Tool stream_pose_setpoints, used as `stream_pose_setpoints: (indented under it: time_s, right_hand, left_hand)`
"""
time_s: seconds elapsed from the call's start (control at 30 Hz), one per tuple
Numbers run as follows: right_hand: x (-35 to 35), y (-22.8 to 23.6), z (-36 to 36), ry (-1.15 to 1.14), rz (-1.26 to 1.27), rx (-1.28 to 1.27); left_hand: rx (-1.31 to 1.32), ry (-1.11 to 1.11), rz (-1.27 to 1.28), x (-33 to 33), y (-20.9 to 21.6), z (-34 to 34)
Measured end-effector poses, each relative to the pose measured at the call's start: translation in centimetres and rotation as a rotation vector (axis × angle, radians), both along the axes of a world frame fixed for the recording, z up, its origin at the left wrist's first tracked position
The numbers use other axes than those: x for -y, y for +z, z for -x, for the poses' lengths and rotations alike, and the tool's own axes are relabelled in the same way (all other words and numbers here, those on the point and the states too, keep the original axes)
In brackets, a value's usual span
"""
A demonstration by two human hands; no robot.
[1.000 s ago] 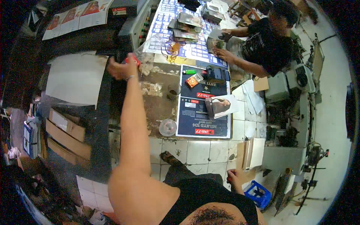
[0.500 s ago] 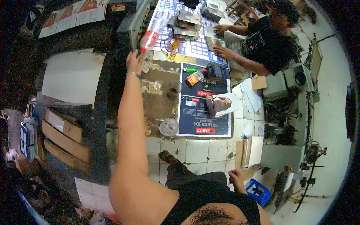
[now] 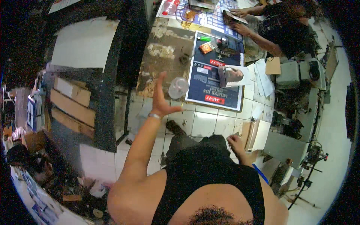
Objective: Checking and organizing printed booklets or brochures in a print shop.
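Observation:
My left hand (image 3: 163, 99), a band at its wrist, is open with thumb and fingers spread wide. It is at the near edge of the worn table (image 3: 161, 33), just left of a clear cup (image 3: 178, 88), and holds nothing. Down by my right leg, my right hand (image 3: 235, 144) has its fingers curled closed. Whatever it may hold is too small or hidden to make out. Beside it is a stack of white sheets or boards (image 3: 258, 135).
On a dark printed sheet (image 3: 213, 80) lie a green lighter (image 3: 204, 38), an orange-and-white pack (image 3: 206, 47) and a stack of picture prints (image 3: 229, 76). A red-labelled bottle (image 3: 171, 6) lies at the far end. Across the table a person (image 3: 285, 30) handles prints. Machinery (image 3: 292, 131) stands right.
My left hand has come back from near the red-labelled bottle to beside the clear cup, its fingers spreading. The view has shifted. The person opposite has lifted a print.

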State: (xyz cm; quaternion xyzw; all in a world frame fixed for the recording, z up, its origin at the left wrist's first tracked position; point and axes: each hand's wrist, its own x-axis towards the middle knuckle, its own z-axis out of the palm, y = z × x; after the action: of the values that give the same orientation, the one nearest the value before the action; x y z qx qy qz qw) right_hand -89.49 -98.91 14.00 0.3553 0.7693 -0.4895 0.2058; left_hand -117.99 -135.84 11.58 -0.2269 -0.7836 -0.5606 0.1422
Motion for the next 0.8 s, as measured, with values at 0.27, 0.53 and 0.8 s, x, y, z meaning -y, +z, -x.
stream_pose_setpoints:
  time_s: [0.27, 0.53, 0.8]
  right_hand:
    - [-1.5, -2.5, 0.7, 0.180, -0.275, -0.044]
    - [-2.8, -5.0, -3.6, 0.064, 0.017, -0.216]
    - [-1.3, -3.8, -2.0, 0.340, -0.137, -0.293]
  left_hand:
    - [0.063, 0.212, -0.054, -4.7, 1.3, -0.7]
    - [-0.068, 0.248, 0.010, -4.1, 5.8, -3.7]
    - [-0.341, -0.017, 0.024, -1.2, 24.4, -11.8]
